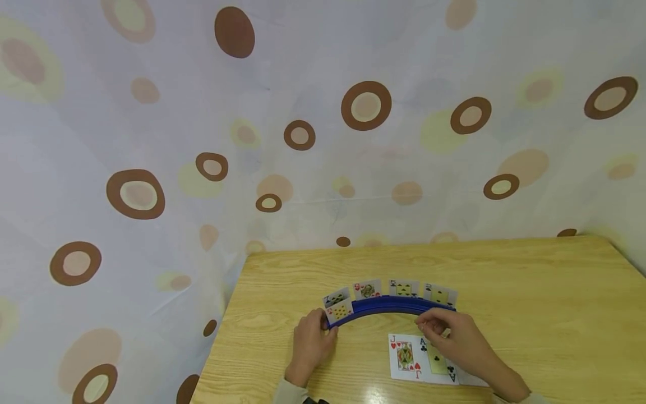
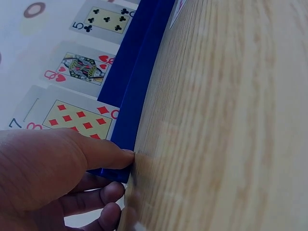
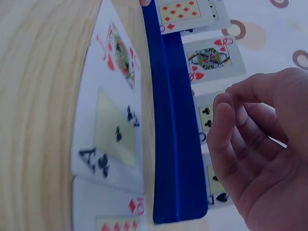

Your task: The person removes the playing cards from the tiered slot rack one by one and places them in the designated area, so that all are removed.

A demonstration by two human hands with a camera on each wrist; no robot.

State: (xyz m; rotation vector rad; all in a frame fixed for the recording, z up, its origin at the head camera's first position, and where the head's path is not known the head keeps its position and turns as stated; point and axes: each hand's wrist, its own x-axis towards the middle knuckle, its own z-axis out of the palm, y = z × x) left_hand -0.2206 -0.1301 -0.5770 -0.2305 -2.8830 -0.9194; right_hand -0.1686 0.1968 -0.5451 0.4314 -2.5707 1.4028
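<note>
A curved blue card holder [image 1: 386, 304] stands on the table, with playing cards upright in it. My left hand [image 1: 310, 341] grips its left end, the thumb [image 2: 108, 153] on the front edge. A diamonds card [image 2: 77, 118] stands there, in front of a seven [image 1: 335, 295]. Further along stand the queen of hearts [image 2: 83, 68], the five of clubs [image 2: 107, 20] and a spades card [image 1: 440, 293]. My right hand [image 1: 456, 336] hovers near the holder's right part, fingers loosely curled with nothing seen between them. Below it lie the jack of hearts [image 1: 404, 356] and ace of clubs [image 1: 436, 362].
Beside the ace, a ten of diamonds [image 3: 110, 204] lies partly out of frame in the right wrist view. The wooden table [image 1: 550, 303] meets a cloth [image 1: 323, 168] with brown and yellow circles behind and to the left.
</note>
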